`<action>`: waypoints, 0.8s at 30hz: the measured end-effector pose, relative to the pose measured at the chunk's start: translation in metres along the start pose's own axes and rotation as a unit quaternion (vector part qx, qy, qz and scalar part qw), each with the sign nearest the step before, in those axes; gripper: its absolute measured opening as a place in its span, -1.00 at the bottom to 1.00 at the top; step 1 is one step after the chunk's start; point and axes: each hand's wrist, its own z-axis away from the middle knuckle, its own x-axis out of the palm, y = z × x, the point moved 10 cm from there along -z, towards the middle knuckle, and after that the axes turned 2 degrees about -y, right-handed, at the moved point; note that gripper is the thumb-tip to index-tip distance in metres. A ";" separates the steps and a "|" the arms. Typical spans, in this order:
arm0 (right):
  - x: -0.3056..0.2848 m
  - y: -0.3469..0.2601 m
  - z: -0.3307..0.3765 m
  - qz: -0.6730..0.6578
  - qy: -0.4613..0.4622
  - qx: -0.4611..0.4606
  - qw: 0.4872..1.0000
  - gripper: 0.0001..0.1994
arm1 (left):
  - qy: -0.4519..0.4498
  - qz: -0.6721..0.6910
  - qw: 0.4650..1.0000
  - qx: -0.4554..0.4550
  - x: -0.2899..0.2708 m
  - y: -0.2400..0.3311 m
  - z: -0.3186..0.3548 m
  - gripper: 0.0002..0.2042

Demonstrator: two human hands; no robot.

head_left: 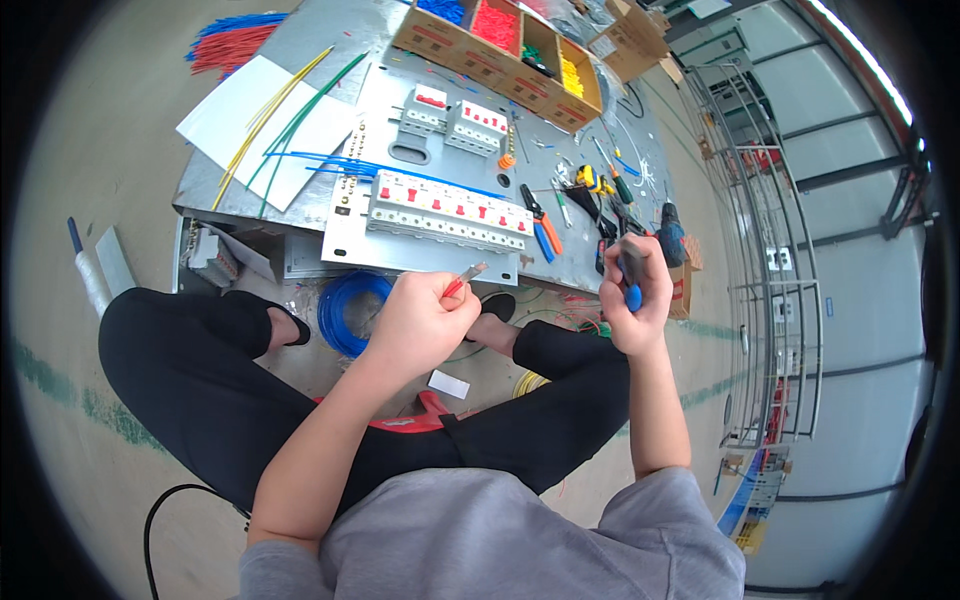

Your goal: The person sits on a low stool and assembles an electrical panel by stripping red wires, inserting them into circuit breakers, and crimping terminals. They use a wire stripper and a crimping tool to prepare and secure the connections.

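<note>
- From where I sit at the far end of the feed, my left grip [425, 325] is clenched around a slim red piece [453, 288] with a greyish metallic tip; the tip pokes out past the fingers, toward the right.
- My right grip [650, 308] is closed around a dark tool [631, 262] with a blue end; the fingers cover much of it, so I cannot tell its kind.
- Both hands are raised just in front of the bench [335, 20], well apart from each other.
- A pale mounting plate [375, 120] lies on the bench, its near edge jutting over the front. It carries a long row of breakers [450, 210] with red switches, and two smaller breaker blocks [477, 127] behind.
- Blue wires [325, 159] run across the plate behind the long row.
- To my left, yellow and green wires lie over a white sheet [222, 118].
- Right of the plate I see orange-and-blue pliers [544, 235] and a drill [671, 240].
- A divided cardboard box [470, 68] of coloured parts stands at the back.
- Below, a blue coil [329, 312] rests on the floor.
</note>
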 end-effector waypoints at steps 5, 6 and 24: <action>0.035 -0.037 -0.015 0.330 -0.153 -0.116 0.924 -0.61 | -0.019 -0.046 0.998 0.046 0.011 0.017 0.004 -0.64; 0.031 -0.031 -0.013 0.313 -0.141 -0.078 0.936 -0.65 | -0.023 -0.047 0.998 0.042 0.013 0.017 0.005 -0.64; 0.019 -0.003 0.020 0.162 -0.030 0.058 0.985 -0.63 | -0.047 -0.036 0.997 0.041 0.021 0.007 0.013 -0.70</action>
